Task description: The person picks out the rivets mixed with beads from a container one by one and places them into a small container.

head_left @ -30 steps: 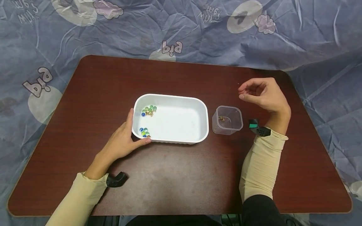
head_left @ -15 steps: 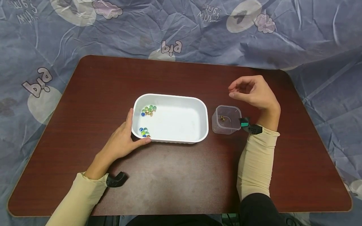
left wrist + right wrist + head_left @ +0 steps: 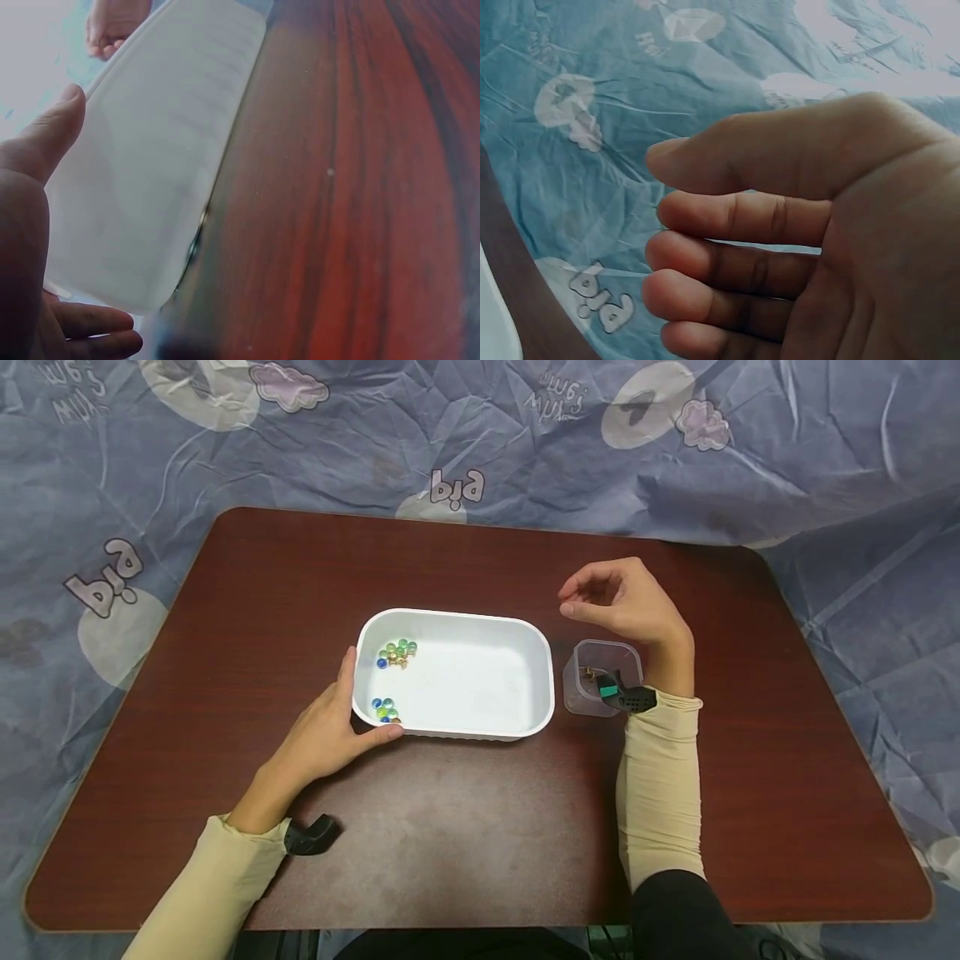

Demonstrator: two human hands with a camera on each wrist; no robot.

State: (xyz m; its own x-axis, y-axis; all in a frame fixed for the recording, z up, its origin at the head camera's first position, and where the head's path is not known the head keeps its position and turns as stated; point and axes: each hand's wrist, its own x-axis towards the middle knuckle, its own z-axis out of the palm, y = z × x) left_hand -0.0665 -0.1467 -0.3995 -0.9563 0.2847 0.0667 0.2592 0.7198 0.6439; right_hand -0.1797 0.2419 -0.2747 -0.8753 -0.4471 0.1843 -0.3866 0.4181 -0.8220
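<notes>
A white rectangular tray (image 3: 480, 681) lies on the table, with glass marbles in green, blue and clear (image 3: 397, 647) at its far left and a second cluster of marbles (image 3: 385, 710) at its near left. Small gold-coloured pieces (image 3: 399, 661) lie against the far cluster. My left hand (image 3: 318, 735) rests against the tray's near left corner, thumb on the front wall and straight fingers along the left end. Above and beyond the clear plastic box (image 3: 588, 700), my right hand (image 3: 626, 602) hangs with loosely bent fingers. In the right wrist view nothing shows between its fingers (image 3: 679, 255).
Small gold pieces (image 3: 588, 673) are inside the clear box, which stands right of the tray and is partly covered by the right wrist's camera (image 3: 628, 694). The brown table (image 3: 300, 560) has rounded corners. A blue patterned cloth (image 3: 525, 452) hangs behind it.
My right hand has moved left, from right of the clear box to above its far side, fingers still loosely bent. The left hand, the tray and the marbles stay put.
</notes>
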